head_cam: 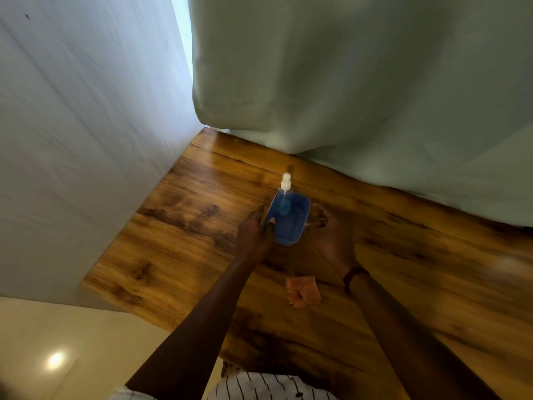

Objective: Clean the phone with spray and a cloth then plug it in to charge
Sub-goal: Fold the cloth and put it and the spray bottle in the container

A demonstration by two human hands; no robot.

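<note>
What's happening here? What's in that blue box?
A person at a wooden table grips the left rim of a blue tub with the left hand. A spray bottle stands inside the tub. The right hand is at the tub's right side with its fingers curled; whether it holds anything is unclear. An orange cloth lies on the table, nearer the person. No phone is in view, so the cleaning seems not yet started.

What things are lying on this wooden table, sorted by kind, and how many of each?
Blue container: 1
Spray bottle, standing in the container: 1
Orange cloth: 1
Total: 3
</note>
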